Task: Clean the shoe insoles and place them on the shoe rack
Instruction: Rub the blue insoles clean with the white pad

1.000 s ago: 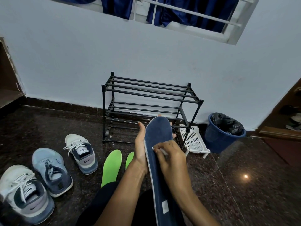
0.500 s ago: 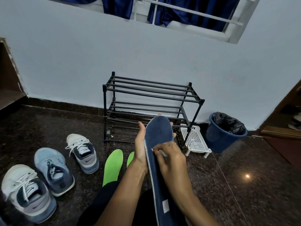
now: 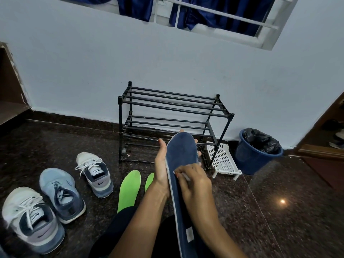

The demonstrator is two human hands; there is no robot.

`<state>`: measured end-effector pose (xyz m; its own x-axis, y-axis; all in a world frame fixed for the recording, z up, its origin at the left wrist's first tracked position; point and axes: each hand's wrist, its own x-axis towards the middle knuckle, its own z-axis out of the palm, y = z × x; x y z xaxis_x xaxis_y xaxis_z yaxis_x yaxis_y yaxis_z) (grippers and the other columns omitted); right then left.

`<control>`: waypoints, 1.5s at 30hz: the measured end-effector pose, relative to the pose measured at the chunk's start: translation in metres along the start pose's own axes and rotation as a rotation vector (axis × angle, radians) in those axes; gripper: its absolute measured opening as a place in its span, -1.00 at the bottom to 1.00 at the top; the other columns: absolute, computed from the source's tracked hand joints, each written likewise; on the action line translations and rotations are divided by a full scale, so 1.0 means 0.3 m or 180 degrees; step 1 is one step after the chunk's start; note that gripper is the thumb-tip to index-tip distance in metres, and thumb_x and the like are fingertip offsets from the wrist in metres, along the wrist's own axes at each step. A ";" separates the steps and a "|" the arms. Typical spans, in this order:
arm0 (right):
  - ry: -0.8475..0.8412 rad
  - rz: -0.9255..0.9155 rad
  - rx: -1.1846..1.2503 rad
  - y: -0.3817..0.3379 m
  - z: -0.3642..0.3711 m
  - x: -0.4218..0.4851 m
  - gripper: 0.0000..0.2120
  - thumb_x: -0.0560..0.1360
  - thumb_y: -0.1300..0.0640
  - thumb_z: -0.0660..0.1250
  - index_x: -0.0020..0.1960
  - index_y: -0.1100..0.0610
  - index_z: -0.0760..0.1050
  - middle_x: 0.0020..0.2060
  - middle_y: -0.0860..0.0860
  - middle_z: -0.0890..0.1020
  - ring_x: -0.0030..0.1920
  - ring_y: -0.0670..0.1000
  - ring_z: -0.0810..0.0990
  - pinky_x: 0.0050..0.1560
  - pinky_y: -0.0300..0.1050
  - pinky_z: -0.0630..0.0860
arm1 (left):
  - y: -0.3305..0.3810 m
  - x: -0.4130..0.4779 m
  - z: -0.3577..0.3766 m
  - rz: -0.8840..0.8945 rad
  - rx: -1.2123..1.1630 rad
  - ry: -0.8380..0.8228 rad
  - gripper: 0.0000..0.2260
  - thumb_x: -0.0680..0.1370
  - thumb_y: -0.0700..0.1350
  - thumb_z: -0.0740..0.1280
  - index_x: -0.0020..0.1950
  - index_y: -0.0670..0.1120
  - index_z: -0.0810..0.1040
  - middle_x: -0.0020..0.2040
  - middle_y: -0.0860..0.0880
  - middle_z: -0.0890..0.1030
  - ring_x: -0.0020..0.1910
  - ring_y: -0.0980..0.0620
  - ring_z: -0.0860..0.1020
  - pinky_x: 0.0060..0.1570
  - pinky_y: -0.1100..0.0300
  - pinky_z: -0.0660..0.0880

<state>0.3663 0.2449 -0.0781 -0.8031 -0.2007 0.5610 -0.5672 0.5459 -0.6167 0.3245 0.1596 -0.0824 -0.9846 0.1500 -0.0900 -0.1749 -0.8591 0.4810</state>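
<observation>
against left hand (image 3: 161, 165), blue insole (image 3: 183, 151)

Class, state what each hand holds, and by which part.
Left hand grips the blue insole at its toe end; right hand pinches a small white thing.

We hold the dark blue insole (image 3: 183, 155) toe-up in our left hand (image 3: 161, 168), white tag near its heel, our right hand (image 3: 194, 185) pinching a small white item (image 3: 186, 177) against it. Two green insoles (image 3: 129, 189) lie on the floor (image 3: 279, 220) before the black shoe rack (image 3: 167, 107).
</observation>
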 end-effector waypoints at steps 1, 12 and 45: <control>0.0034 0.0007 -0.0062 0.011 -0.004 0.010 -0.87 0.43 0.27 0.25 -0.16 0.17 0.58 -0.26 -0.20 0.43 -0.15 -0.15 0.46 -0.07 -0.54 0.28 | 0.000 -0.001 0.003 -0.0025 -0.0002 -0.0010 -0.24 0.41 0.35 0.09 0.33 -0.23 0.45 0.12 -0.21 0.60 -0.08 -0.12 0.59 -0.09 0.03 0.55; 0.0142 0.0065 -0.0014 -0.002 0.010 -0.005 -0.86 0.42 0.28 0.25 -0.17 0.18 0.58 -0.28 -0.08 0.45 -0.19 -0.10 0.47 -0.12 -0.47 0.33 | 0.004 0.000 0.000 -0.0009 -0.0038 0.0064 -0.28 0.45 0.34 0.06 0.31 -0.21 0.47 0.09 -0.23 0.60 -0.06 -0.15 0.56 -0.14 0.03 0.57; 0.0091 0.0069 0.0142 -0.019 0.004 0.001 -0.88 0.42 0.34 0.32 -0.15 0.19 0.61 -0.24 -0.05 0.53 -0.12 -0.16 0.50 -0.11 -0.52 0.35 | -0.006 0.005 -0.012 -0.0030 0.0081 0.0011 -0.25 0.36 0.36 0.12 0.25 -0.22 0.49 -0.04 -0.20 0.65 -0.18 -0.12 0.61 -0.14 0.05 0.56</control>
<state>0.3692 0.2408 -0.0751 -0.8101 -0.1656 0.5624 -0.5578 0.5129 -0.6525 0.3232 0.1595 -0.0867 -0.9829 0.1562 -0.0976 -0.1842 -0.8449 0.5023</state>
